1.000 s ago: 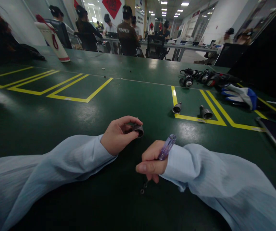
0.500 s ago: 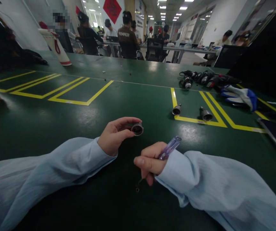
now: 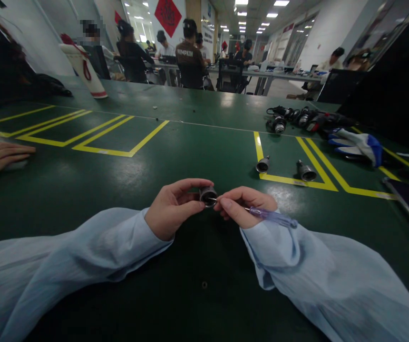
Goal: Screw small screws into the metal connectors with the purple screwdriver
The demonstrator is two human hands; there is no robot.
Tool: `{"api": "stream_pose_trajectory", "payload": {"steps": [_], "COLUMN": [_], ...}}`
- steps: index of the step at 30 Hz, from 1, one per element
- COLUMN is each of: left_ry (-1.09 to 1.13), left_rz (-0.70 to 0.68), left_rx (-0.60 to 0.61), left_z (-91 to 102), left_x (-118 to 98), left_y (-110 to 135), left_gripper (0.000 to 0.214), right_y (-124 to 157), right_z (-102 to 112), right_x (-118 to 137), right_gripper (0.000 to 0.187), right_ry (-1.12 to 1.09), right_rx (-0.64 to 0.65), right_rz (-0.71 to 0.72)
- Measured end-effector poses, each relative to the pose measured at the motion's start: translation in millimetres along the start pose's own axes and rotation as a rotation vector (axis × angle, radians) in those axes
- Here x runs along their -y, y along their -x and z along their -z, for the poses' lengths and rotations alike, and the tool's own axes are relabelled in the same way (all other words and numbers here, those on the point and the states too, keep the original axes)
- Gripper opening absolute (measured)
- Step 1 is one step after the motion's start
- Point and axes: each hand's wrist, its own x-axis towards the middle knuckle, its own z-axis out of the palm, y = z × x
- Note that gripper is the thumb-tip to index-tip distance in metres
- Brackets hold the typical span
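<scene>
My left hand (image 3: 170, 209) was closed around a grey metal cup (image 3: 206, 191), fingers over its top and thumb beneath, its open mouth turned towards me. I held it in front of me, above the green worktop (image 3: 204, 152). My right hand (image 3: 245, 206) gripped a screwdriver (image 3: 274, 217) by its thin shaft, the clear purple handle lying back over my wrist. The shaft's tip reached into the cup's mouth; whether it touched anything inside, I couldn't tell. Nearer to me, below both hands, a small round piece (image 3: 205, 285) lay on the worktop. Beyond my right hand were two more metal cups, the left one (image 3: 262, 165) by the corner of the yellow tape (image 3: 286, 179), the right one (image 3: 306, 172) tipped on its side. Off to my left, another person's hand (image 3: 3, 156) rested near the edge of view.
</scene>
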Motion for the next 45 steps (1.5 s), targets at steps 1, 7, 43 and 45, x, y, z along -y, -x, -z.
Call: {"api": "stream_pose_trajectory", "payload": {"steps": [1,7,43,45], "left_ry": [-0.005,-0.034,-0.131,-0.129], "left_rz": [0.002,-0.006,-0.038,-0.046], "left_rx": [0.000,-0.027,-0.106,-0.097], "left_z": [-0.6,-2.7,-8.2,-7.8], "left_x": [-0.8,-1.6,-2.2,-1.7], "left_y": [0.5,1.5,-0.8,-1.5], "left_gripper": [0.036,0.034,0.021,0.020], "right_y": [0.1,1.2,-2.2,-1.6], "right_z": [-0.7,-2.2,-0.8,-2.2], "right_x": [-1.4,-2.2,-3.6,-4.6], "right_gripper": [0.013,0.011,0.011,0.011], "right_ry": [0.022,0.248,0.432,0.446], "right_rx": [0.001,-0.026,0.089,0.083], "right_rz": [-0.003,0.117,0.488,0.515]}}
